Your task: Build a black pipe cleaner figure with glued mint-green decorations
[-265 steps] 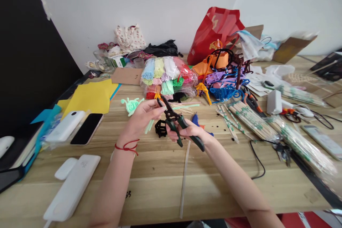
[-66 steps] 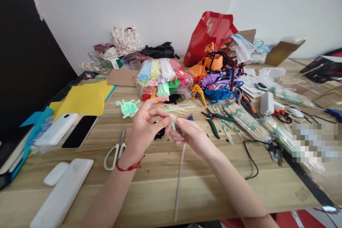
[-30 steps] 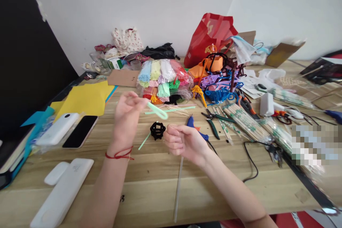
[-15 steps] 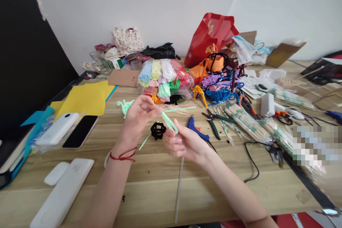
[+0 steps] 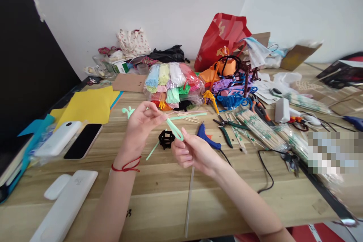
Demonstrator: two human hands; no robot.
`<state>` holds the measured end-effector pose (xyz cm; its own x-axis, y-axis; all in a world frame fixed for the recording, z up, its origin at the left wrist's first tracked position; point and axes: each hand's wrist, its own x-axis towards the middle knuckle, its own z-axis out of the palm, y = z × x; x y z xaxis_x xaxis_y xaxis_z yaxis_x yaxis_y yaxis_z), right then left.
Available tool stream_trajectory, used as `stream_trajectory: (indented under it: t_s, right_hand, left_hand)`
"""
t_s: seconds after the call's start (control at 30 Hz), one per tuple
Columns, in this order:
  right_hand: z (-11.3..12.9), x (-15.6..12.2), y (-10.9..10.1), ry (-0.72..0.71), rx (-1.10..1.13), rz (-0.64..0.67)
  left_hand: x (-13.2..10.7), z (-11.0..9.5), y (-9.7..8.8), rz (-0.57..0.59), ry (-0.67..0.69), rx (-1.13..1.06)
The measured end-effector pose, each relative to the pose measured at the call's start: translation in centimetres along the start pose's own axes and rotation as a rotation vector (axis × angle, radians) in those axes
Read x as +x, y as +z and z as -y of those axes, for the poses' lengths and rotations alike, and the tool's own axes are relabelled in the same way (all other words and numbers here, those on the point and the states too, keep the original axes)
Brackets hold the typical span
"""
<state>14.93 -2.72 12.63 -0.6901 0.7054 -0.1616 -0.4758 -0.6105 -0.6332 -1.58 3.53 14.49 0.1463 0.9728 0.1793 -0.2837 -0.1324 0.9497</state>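
A mint-green pipe cleaner [image 5: 175,128], bent into a narrow loop, stretches between my two hands over the table. My left hand [image 5: 143,126], with a red cord at the wrist, pinches its upper end between thumb and fingers. At the rounded lower end, my right hand [image 5: 193,150] grips the loop with thumb and curled fingers. Just beneath them on the table sits a black openwork ball [image 5: 166,139]. One straight green strip [image 5: 152,151] shows beside that ball. Partly behind my left hand lies a curled mint-green piece [image 5: 128,112].
A blue glue gun [image 5: 208,137] and green-handled cutters [image 5: 227,136] lie right of my hands. Behind is a bag of coloured pipe cleaners [image 5: 174,83]. A phone [image 5: 83,141] and white power bank [image 5: 66,204] are at left. A clear stick [image 5: 189,202] lies in front.
Both hands keep their grip on the green loop, almost unmoved. The whole view has shifted slightly, so things appear a little further left.
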Motion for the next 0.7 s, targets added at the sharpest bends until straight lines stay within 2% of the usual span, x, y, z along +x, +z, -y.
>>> stream_trajectory:
  t_s: [0.23, 0.7]
  right_hand:
    - [0.25, -0.05, 0.11, -0.02, -0.082, -0.1]
    - [0.17, 0.19, 0.14, -0.07, -0.045, -0.17]
  left_hand:
    - [0.04, 0.15, 0.38, -0.04, 0.005, 0.064]
    - [-0.27, 0.03, 0.61, -0.056, 0.056, 0.069]
